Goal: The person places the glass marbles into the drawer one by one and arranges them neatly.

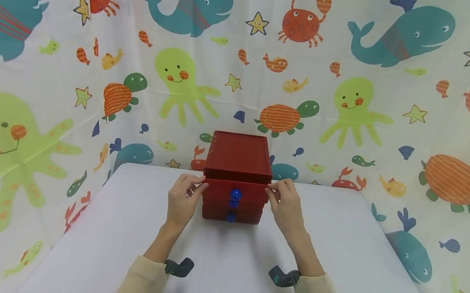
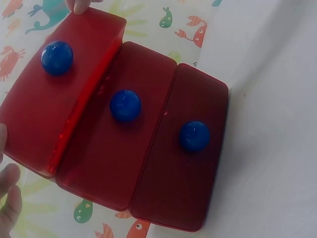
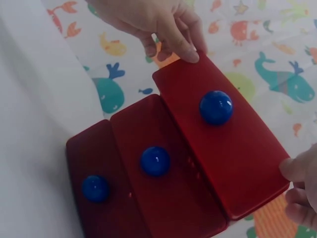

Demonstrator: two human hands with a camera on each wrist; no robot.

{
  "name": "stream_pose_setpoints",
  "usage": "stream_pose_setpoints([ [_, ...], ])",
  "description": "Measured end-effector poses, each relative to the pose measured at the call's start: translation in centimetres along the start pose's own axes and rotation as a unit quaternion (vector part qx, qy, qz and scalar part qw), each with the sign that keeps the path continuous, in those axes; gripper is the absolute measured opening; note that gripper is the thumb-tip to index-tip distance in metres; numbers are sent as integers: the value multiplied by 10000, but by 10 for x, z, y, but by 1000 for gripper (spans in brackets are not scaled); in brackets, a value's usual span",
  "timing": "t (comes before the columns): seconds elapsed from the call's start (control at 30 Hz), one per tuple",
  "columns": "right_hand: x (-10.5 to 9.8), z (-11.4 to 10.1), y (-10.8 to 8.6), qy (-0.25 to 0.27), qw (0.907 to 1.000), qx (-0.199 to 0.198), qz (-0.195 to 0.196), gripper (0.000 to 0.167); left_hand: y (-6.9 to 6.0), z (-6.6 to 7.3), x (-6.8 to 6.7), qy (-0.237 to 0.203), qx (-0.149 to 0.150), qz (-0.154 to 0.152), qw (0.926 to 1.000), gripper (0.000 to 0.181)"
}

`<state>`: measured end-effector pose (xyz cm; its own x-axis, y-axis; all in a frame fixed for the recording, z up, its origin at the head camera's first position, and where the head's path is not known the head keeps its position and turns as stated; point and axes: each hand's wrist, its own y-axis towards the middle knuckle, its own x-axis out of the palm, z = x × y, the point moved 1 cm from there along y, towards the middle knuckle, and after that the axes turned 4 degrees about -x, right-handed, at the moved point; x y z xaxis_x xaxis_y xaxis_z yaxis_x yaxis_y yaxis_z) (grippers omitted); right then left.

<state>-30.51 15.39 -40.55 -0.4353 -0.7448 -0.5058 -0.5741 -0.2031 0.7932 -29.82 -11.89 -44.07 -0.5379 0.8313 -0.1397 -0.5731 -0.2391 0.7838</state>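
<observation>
A small dark red chest of drawers (image 1: 241,151) stands at the far end of the white table. Its top drawer (image 1: 220,190) juts forward past the two drawers below it, and each drawer front has a round blue knob (image 2: 125,105). My left hand (image 1: 182,200) pinches the left end of the top drawer's front between thumb and fingers. At the opposite end my right hand (image 1: 289,210) pinches the same drawer, its thumb on the front face in the right wrist view. The top drawer's knob (image 3: 216,107) is untouched. The inside of the drawer is hidden.
A white table (image 1: 217,283) spreads out in front of the chest. Behind and beside it hangs a curtain (image 1: 239,112) printed with sea animals. Dark devices (image 1: 179,267) are strapped to both wrists, over or beside the beige sleeves.
</observation>
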Motion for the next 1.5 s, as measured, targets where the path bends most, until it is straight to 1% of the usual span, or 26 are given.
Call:
stream_pose_setpoints([
  [0.13, 0, 1, 0, -32, 10000, 66, 5, 17, 0, -3, 3, 16, 73, 11, 10000, 20],
  [0.3, -1, 2, 0, -59, 9999, 51, 72, 15, 0, -4, 5, 84, 147, 8, 9999, 21],
  [0.47, 0, 3, 2, -55, 9999, 71, 56, 15, 3, -4, 7, 187, 143, 25, 9997, 21],
  [0.67, 2, 6, 5, -12, 10000, 36, 90, 13, 8, -3, 8, 237, 14, -68, 9997, 20],
  [0.9, 5, 10, 7, 8, 9999, -34, 117, 13, 10, -4, 9, 281, -136, -132, 9994, 22],
  [1.1, 6, 10, 9, -127, 9996, -202, 130, 13, 13, -4, 9, 480, -126, -47, 9988, 27],
  [1.23, 6, 11, 12, -218, 9997, -101, 11, 14, 14, -5, 10, 579, -258, -71, 9980, 32],
  [1.37, 7, 12, 15, -155, 9998, 110, -92, 13, 15, -6, 9, 592, -465, -180, 9970, 30],
  [1.5, 10, 12, 17, -115, 9997, 184, -126, 13, 16, -8, 8, 649, -599, -280, 9957, 30],
])
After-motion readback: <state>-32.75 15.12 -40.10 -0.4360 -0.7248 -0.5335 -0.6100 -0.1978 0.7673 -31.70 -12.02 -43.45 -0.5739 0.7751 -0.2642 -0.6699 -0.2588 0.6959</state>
